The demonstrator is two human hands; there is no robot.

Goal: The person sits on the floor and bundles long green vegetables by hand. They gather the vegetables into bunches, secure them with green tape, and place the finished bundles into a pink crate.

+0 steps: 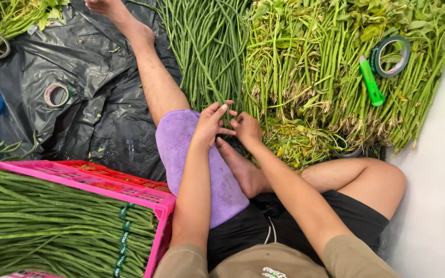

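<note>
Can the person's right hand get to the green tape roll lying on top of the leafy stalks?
Probably yes. The right hand is at the loose long green beans, and the green tape roll lies uncovered on the leafy green stalks, beside a green plastic cutter. Nothing blocks it, though it needs a stretch.

Your right hand (247, 128) hides whatever it pinches; the bundled long beans (52, 221) run off the frame's left edge.

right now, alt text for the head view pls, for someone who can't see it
A seated person's left hand and right hand meet at the near ends of loose long beans. A pink crate of bundled beans sits at left, leafy stalks at right.
</note>
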